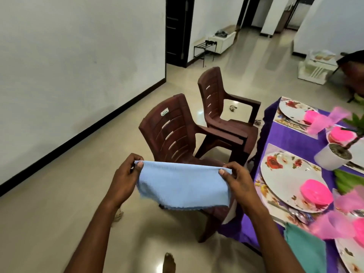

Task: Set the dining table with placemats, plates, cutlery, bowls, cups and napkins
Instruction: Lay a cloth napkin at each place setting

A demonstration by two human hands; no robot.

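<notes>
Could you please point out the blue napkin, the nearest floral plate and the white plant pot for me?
blue napkin (184, 186): head view, middle of the hanging cloth.
nearest floral plate (283, 177): head view, bare white centre, left of the pink bowl.
white plant pot (325, 160): head view, its outer white wall.

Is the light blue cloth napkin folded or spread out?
Folded: the light blue cloth napkin hangs doubled over from a straight top fold, pinched by the left hand and right hand.

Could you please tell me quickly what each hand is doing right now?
Left hand: pinching the left top corner of the blue napkin.
Right hand: pinching the napkin's right top corner.
</notes>
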